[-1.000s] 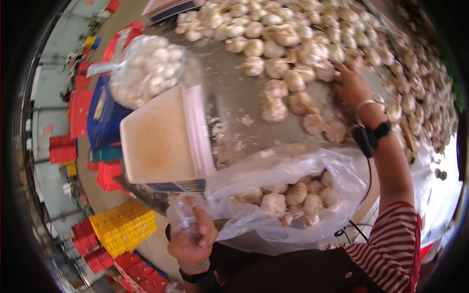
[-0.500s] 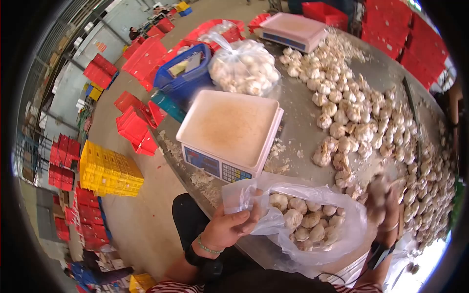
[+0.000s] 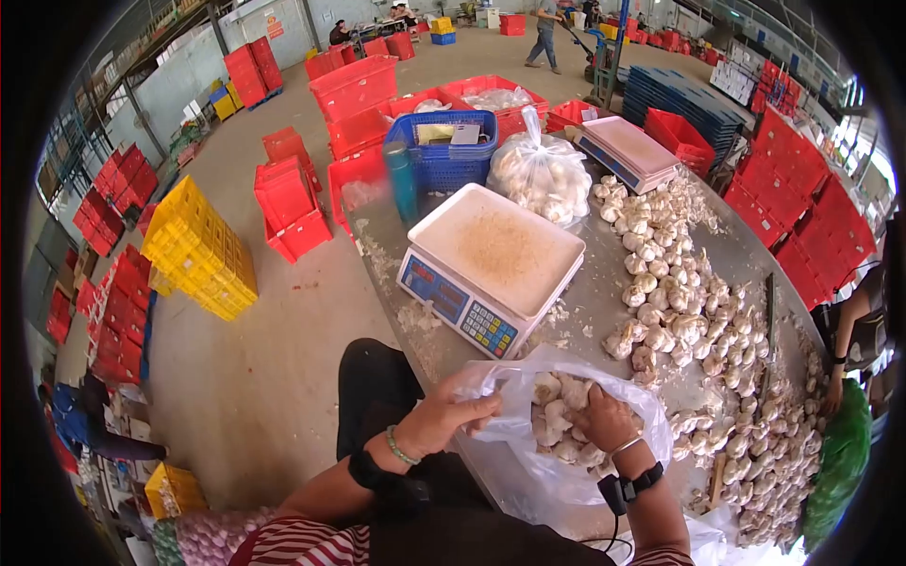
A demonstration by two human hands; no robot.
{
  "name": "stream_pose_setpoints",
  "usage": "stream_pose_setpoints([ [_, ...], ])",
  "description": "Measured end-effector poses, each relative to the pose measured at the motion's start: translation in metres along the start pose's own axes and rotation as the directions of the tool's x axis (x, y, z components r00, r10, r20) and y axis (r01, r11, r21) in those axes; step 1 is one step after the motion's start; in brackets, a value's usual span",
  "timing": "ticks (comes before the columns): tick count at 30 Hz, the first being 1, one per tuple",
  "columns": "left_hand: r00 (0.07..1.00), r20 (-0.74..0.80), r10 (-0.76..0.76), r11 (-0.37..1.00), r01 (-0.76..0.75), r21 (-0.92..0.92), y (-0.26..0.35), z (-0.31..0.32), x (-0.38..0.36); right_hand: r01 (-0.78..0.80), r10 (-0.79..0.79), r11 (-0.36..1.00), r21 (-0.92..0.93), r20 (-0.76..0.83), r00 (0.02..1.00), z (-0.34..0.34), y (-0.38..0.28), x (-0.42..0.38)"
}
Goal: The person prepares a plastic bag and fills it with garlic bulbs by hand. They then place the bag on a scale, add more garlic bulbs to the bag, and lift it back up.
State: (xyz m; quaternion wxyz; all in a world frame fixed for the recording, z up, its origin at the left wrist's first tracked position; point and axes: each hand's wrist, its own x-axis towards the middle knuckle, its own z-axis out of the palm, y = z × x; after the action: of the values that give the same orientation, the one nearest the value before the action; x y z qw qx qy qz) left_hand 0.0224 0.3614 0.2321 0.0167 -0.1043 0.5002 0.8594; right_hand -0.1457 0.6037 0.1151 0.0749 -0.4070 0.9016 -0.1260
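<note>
A clear plastic bag (image 3: 651, 406) with several garlic bulbs (image 3: 557, 415) in it lies at the table's near edge. My left hand (image 3: 444, 417) is closed on the bag's left rim, thumb on top. Inside the bag's mouth is my right hand (image 3: 609, 422), its fingers curled down on garlic bulbs; the fingertips are partly hidden. A white scale (image 3: 510, 247) with a bare pan stands just beyond the bag. Loose garlic bulbs (image 3: 670, 302) spread over the table to the right.
Behind the scale stand a tied bag of garlic (image 3: 540, 179), a blue basket (image 3: 444, 170), a teal bottle (image 3: 401, 184) and a second scale (image 3: 628, 151). At right, another person's arm (image 3: 845, 330) reaches toward a green net sack (image 3: 840, 462). Yellow crates (image 3: 203, 250) stand left.
My right hand has moved left from the loose garlic into the bag. My left hand stays at the bag's rim. The view has tilted up, showing more of the hall.
</note>
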Motion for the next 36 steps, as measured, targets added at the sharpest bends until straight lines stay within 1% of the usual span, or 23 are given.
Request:
stream_pose_setpoints([
  [2,0.999,-0.032,0.027,0.987,-0.021,0.161,-0.012,-0.013,-0.007,-0.221,0.174,0.94,0.259,0.194,0.966,-0.02,-0.011,-0.001],
  [3,0.998,-0.065,0.002,0.985,0.009,0.174,-0.014,-0.017,-0.012,-0.178,0.149,0.953,0.246,0.134,0.98,-0.015,-0.007,-0.004],
  [4,0.997,-0.07,0.014,0.985,-0.002,0.171,-0.015,-0.018,-0.015,-0.166,0.138,0.957,0.239,0.131,0.982,-0.009,-0.004,-0.005],
  [6,0.994,-0.082,0.078,0.944,-0.047,0.328,-0.02,-0.02,-0.021,-0.026,0.039,0.972,0.232,-0.051,0.998,0.0,0.0,-0.008],
  [10,0.997,-0.026,0.074,0.959,-0.064,0.276,-0.026,-0.033,-0.019,-0.019,0.037,0.981,0.192,-0.094,0.995,-0.002,-0.003,-0.014],
  [12,0.989,-0.054,0.136,0.953,-0.116,0.279,-0.016,-0.041,-0.015,-0.078,0.107,0.938,0.337,-0.068,0.992,-0.014,-0.01,-0.018],
  [13,0.989,-0.079,0.122,0.925,-0.084,0.371,-0.013,-0.054,-0.011,-0.08,0.113,0.937,0.341,-0.077,0.991,-0.024,-0.013,-0.02],
  [14,0.99,-0.074,0.117,0.922,-0.081,0.378,-0.01,-0.066,-0.007,-0.056,0.079,0.94,0.336,-0.055,0.995,-0.036,-0.015,-0.026],
  [16,0.966,-0.133,0.223,0.843,-0.122,0.524,0.003,-0.088,0.008,-0.041,0.056,0.942,0.334,-0.036,0.998,-0.058,-0.017,-0.034],
  [18,0.964,-0.161,0.214,0.848,-0.102,0.52,0.028,-0.102,0.028,-0.135,0.05,0.818,0.558,0.165,0.985,-0.077,-0.016,-0.043],
  [19,0.955,-0.16,0.251,0.821,-0.122,0.557,0.043,-0.11,0.041,-0.148,0.065,0.817,0.557,0.166,0.984,-0.086,-0.017,-0.047],
  [21,0.952,-0.14,0.271,0.794,-0.139,0.592,0.069,-0.134,0.076,-0.134,0.102,0.608,0.782,0.09,0.991,-0.103,-0.024,-0.053],
  [23,0.874,0.044,0.485,0.513,-0.325,0.794,0.089,-0.167,0.132,-0.132,0.239,0.548,0.826,-0.004,0.971,-0.116,-0.033,-0.054],
  [24,0.881,0.066,0.469,0.518,-0.335,0.787,0.103,-0.175,0.159,-0.151,0.328,0.521,0.84,-0.034,0.944,-0.12,-0.038,-0.053],
  [26,0.794,0.228,0.564,0.127,-0.356,0.926,0.124,-0.185,0.214,-0.148,0.51,0.504,0.851,-0.155,0.846,-0.119,-0.054,-0.047],
  [27,0.803,0.248,0.542,0.143,-0.38,0.914,0.133,-0.187,0.241,-0.181,0.574,0.519,0.835,-0.183,0.798,-0.121,-0.066,-0.041],
  [28,0.824,0.26,0.504,0.054,-0.331,0.942,0.141,-0.188,0.268,-0.21,0.608,0.511,0.834,-0.177,0.774,-0.12,-0.077,-0.039],
  [29,0.843,0.27,0.466,-0.04,-0.284,0.958,0.148,-0.191,0.293,-0.26,0.668,0.534,0.805,-0.213,0.713,-0.118,-0.089,-0.038],
  [30,0.842,0.293,0.453,-0.031,-0.314,0.949,0.152,-0.197,0.324,-0.301,0.713,0.56,0.772,-0.264,0.65,-0.116,-0.099,-0.033],
  [32,0.831,0.382,0.404,-0.162,-0.346,0.924,0.15,-0.207,0.376,-0.279,0.818,0.435,0.856,-0.246,0.519,-0.111,-0.126,-0.028],
  [33,0.895,0.327,0.304,-0.169,-0.287,0.943,0.152,-0.208,0.398,-0.281,0.848,0.43,0.858,-0.277,0.452,-0.107,-0.137,-0.025],
  [34,0.91,0.337,0.242,-0.213,-0.289,0.933,0.149,-0.213,0.424,-0.281,0.872,0.425,0.861,-0.307,0.38,-0.102,-0.148,-0.023],
  [36,0.95,0.297,0.1,-0.371,-0.242,0.897,0.149,-0.204,0.455,-0.312,0.912,0.387,0.867,-0.311,0.267,-0.097,-0.164,-0.022],
])
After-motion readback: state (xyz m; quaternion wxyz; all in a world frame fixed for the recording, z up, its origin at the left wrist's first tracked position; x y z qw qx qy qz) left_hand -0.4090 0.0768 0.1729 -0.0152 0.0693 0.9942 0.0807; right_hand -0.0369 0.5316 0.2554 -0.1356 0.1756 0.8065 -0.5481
